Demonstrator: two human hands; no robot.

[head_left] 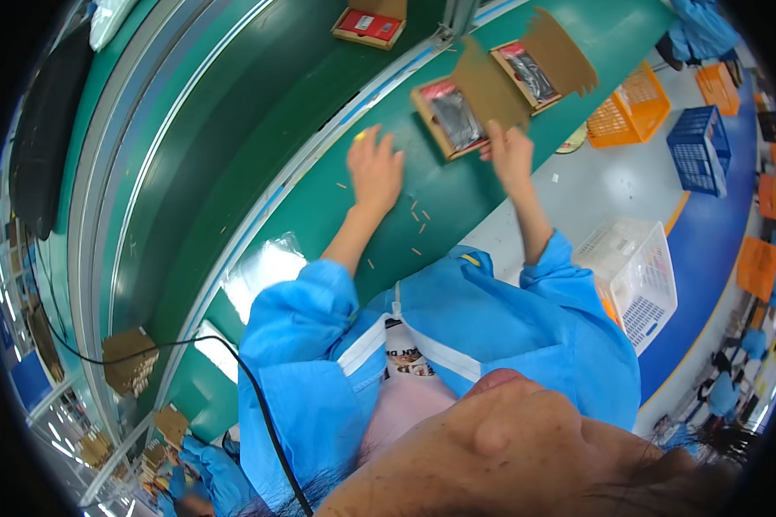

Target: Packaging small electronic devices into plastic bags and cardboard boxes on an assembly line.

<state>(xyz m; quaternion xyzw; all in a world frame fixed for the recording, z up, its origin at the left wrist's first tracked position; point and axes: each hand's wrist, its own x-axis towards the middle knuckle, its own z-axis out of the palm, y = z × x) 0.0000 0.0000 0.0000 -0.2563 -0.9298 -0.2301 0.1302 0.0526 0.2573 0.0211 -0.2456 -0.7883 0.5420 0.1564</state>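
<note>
My right hand (510,157) pinches the near right corner of an open cardboard box (493,88), its lid folded back to the right. Inside lies a dark item in a clear plastic bag (459,119), with red showing beside it. Left of that box my left hand (376,172) hovers over the green table, fingers apart and holding nothing I can make out. A small yellow spot shows at one of its fingertips. Just beyond stands a second open box (562,53) with a similar bagged dark item (530,76).
Small brownish strips (422,216) are scattered on the green table (457,194). Across a metal rail, a box with a red insert (369,26) sits on a green belt (259,129). Orange (631,108), blue (697,146) and white (651,289) crates stand at right. A black cable (254,388) hangs at left.
</note>
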